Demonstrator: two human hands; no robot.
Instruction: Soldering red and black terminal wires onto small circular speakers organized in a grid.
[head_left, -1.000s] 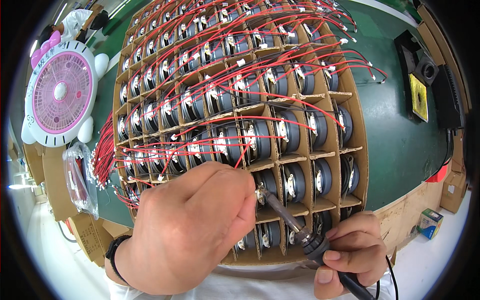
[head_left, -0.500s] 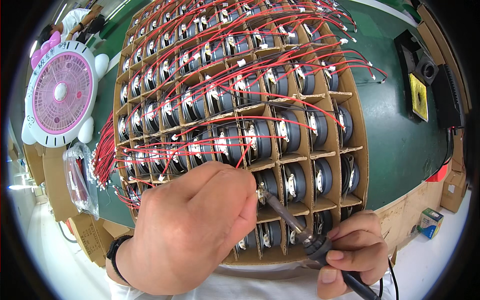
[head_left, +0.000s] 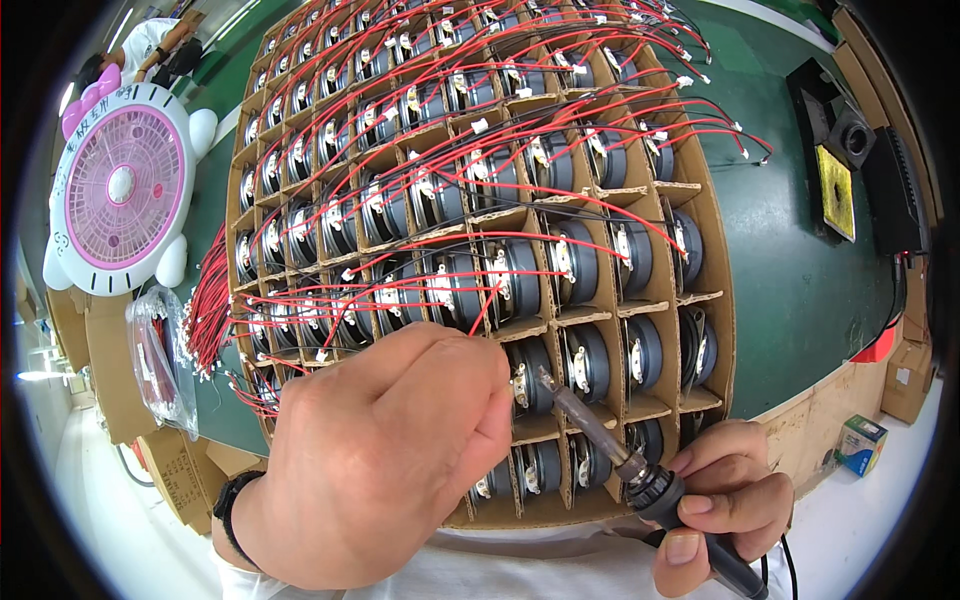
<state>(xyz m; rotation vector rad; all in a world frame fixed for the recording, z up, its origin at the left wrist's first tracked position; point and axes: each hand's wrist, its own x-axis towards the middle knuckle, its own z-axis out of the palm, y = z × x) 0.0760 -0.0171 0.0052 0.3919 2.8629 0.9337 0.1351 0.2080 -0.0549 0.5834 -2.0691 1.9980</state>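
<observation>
My right hand point(head_left: 725, 500) grips a soldering iron point(head_left: 655, 490) by its black handle. The iron's metal tip points up and left, just beside the terminal of a small round speaker point(head_left: 530, 375). Over that speaker's left side my left hand point(head_left: 390, 450) is closed in a pinch, with a red wire point(head_left: 485, 308) running into its fingers. The fingertips and the wire's end are hidden behind the hand. Both hands work over a divided cardboard box point(head_left: 730, 330) whose cells hold many such speakers. Red and black wires with white plugs lie across the farther rows.
A soldering stand with a yellow sponge point(head_left: 837, 195) sits at the right on the green table point(head_left: 790, 300). On the left are a pink and white fan point(head_left: 120, 190), a bundle of red wires point(head_left: 208, 305) and a clear plastic bag point(head_left: 160, 365). Another person point(head_left: 150, 45) is at the far left.
My right hand has moved slightly right, drawing the iron's tip off the speaker terminal. My left hand holds nearly the same place.
</observation>
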